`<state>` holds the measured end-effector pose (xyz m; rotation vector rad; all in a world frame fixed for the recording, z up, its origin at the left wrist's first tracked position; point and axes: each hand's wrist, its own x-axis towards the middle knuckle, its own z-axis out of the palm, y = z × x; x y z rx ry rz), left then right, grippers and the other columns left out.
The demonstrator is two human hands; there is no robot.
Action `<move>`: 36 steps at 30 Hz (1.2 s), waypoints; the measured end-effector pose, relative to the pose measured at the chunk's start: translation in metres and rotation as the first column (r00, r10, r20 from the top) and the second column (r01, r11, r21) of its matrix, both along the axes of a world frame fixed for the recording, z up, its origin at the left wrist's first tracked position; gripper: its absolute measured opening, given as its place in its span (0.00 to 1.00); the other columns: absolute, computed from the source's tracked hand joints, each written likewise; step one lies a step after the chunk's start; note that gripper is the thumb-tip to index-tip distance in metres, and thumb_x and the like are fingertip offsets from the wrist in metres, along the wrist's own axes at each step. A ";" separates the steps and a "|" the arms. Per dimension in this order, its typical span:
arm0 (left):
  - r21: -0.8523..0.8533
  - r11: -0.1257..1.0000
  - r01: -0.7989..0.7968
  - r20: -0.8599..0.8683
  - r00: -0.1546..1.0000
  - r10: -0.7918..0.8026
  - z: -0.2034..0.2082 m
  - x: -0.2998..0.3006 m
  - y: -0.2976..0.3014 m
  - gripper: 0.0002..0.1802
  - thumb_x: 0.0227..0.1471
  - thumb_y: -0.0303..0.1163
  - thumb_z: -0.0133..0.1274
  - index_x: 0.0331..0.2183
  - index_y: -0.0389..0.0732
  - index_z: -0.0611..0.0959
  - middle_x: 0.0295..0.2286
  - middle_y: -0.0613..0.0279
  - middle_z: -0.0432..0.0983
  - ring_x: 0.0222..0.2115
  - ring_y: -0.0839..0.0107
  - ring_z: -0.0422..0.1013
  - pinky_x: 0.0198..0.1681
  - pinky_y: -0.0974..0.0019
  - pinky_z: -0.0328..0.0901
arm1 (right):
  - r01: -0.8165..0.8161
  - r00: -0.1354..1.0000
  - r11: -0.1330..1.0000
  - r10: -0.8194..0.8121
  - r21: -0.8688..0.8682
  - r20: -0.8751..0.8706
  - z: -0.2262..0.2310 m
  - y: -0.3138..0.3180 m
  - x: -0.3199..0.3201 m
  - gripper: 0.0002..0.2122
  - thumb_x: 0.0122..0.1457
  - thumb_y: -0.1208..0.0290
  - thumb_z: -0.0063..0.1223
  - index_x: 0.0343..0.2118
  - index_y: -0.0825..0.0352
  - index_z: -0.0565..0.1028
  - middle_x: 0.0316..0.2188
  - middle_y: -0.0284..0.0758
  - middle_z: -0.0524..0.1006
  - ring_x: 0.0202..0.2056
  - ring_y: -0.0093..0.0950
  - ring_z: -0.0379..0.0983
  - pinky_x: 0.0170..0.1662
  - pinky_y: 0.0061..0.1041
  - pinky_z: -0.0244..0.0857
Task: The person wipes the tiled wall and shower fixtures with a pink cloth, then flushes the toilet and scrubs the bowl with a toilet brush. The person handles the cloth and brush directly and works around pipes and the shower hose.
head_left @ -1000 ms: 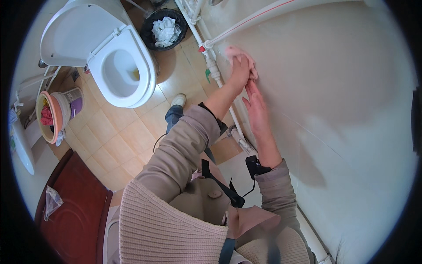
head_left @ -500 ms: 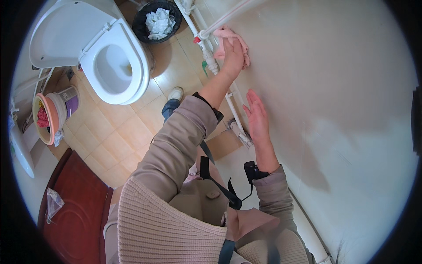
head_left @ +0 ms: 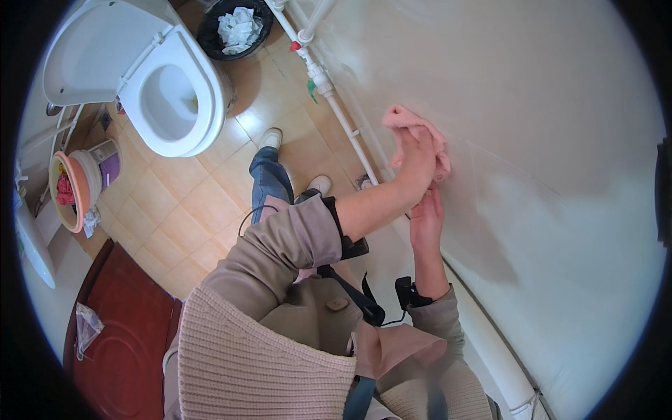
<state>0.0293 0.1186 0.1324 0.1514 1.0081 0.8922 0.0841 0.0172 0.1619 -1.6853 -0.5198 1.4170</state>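
Observation:
A pink cloth is pressed against the pale wall, bunched under the fingers of my left hand. The left arm reaches across from the left, its sleeve pushed up and a black band round the wrist. Just below, my right hand is raised along the wall. Its fingertips meet at the lower edge of the cloth, close to the left hand, and appear to pinch it; the left hand partly covers them. A black strapped device sits on the right wrist.
White pipes with a red-marked fitting and a green valve handle run along the wall's foot. A white toilet with its lid raised and a black bin of crumpled paper stand at far left. Nearer are stacked buckets and a dark red door.
My left hand has moved the cloth along the wall, nearer and to the right, away from the pipe. My right hand has gone from fingers spread to meeting the cloth's edge.

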 end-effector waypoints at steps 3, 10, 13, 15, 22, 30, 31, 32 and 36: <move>-0.063 0.996 0.056 0.124 0.991 -0.048 -0.026 0.006 -0.011 0.23 0.62 0.52 0.15 0.37 0.44 0.58 0.18 0.61 0.66 0.19 0.71 0.63 0.23 0.68 0.65 | -0.008 0.999 1.000 0.008 -0.018 0.040 -0.002 -0.012 0.010 0.21 0.66 0.66 0.36 0.59 0.69 0.57 0.58 0.37 0.60 0.60 0.28 0.56 0.59 0.30 0.53; -0.128 0.969 0.211 0.139 0.971 -0.193 -0.065 0.035 -0.051 0.25 0.62 0.55 0.16 0.37 0.44 0.59 0.20 0.61 0.68 0.20 0.71 0.64 0.26 0.69 0.65 | 0.060 0.998 0.993 -0.059 -0.100 0.009 -0.024 -0.032 0.027 0.22 0.66 0.69 0.34 0.61 0.69 0.53 0.61 0.37 0.56 0.61 0.28 0.54 0.60 0.28 0.52; -0.027 0.985 0.173 0.109 0.980 -0.169 -0.027 0.051 -0.080 0.25 0.62 0.54 0.18 0.44 0.42 0.57 0.29 0.57 0.69 0.25 0.71 0.66 0.29 0.68 0.66 | 0.107 0.994 0.994 -0.107 -0.014 0.002 0.001 -0.046 0.034 0.21 0.66 0.71 0.34 0.61 0.70 0.54 0.61 0.37 0.56 0.61 0.28 0.54 0.60 0.28 0.52; -0.004 0.990 0.142 0.058 0.988 -0.142 0.000 0.058 -0.093 0.26 0.62 0.53 0.20 0.48 0.41 0.55 0.35 0.56 0.67 0.28 0.71 0.67 0.32 0.66 0.67 | 0.117 0.989 0.992 -0.120 0.041 0.088 0.019 -0.059 0.035 0.21 0.65 0.72 0.35 0.61 0.71 0.54 0.60 0.37 0.57 0.60 0.27 0.55 0.60 0.28 0.52; -0.072 0.983 0.167 0.086 0.983 -0.161 -0.037 0.071 -0.103 0.25 0.61 0.54 0.20 0.45 0.42 0.58 0.28 0.56 0.69 0.25 0.70 0.65 0.30 0.65 0.65 | -0.067 0.941 0.988 0.109 -0.139 0.321 -0.014 -0.084 0.054 0.21 0.63 0.73 0.38 0.59 0.72 0.59 0.57 0.38 0.62 0.57 0.28 0.59 0.59 0.27 0.53; -0.205 0.971 0.126 0.214 0.973 -0.081 -0.118 0.053 -0.078 0.23 0.63 0.52 0.21 0.40 0.44 0.63 0.18 0.61 0.68 0.20 0.71 0.63 0.27 0.65 0.63 | -0.037 0.978 0.967 0.087 -0.253 0.190 -0.081 -0.042 0.045 0.21 0.64 0.69 0.39 0.58 0.73 0.61 0.54 0.37 0.66 0.53 0.25 0.63 0.56 0.23 0.55; -0.173 0.981 0.090 0.157 0.986 -0.063 -0.113 0.049 -0.075 0.23 0.63 0.51 0.22 0.43 0.43 0.62 0.20 0.60 0.69 0.22 0.71 0.64 0.29 0.65 0.63 | -0.044 0.986 0.972 0.079 -0.229 0.149 -0.078 -0.035 0.040 0.21 0.64 0.69 0.39 0.58 0.73 0.61 0.54 0.37 0.66 0.53 0.25 0.63 0.56 0.23 0.55; -0.135 0.989 0.058 0.098 0.994 -0.045 -0.107 0.046 -0.070 0.23 0.63 0.50 0.22 0.45 0.41 0.62 0.23 0.59 0.69 0.23 0.71 0.65 0.30 0.64 0.64 | -0.035 0.992 0.977 0.059 -0.209 0.111 -0.075 -0.028 0.036 0.20 0.64 0.70 0.38 0.58 0.73 0.61 0.55 0.36 0.66 0.53 0.24 0.63 0.56 0.23 0.55; 0.134 0.990 -0.042 -0.211 0.975 0.070 -0.102 0.030 -0.045 0.25 0.63 0.48 0.25 0.52 0.38 0.56 0.30 0.56 0.67 0.27 0.70 0.66 0.31 0.67 0.65 | -0.109 0.992 0.994 0.110 -0.020 0.062 -0.065 -0.002 0.024 0.20 0.66 0.70 0.36 0.58 0.75 0.60 0.55 0.36 0.65 0.54 0.23 0.62 0.56 0.22 0.56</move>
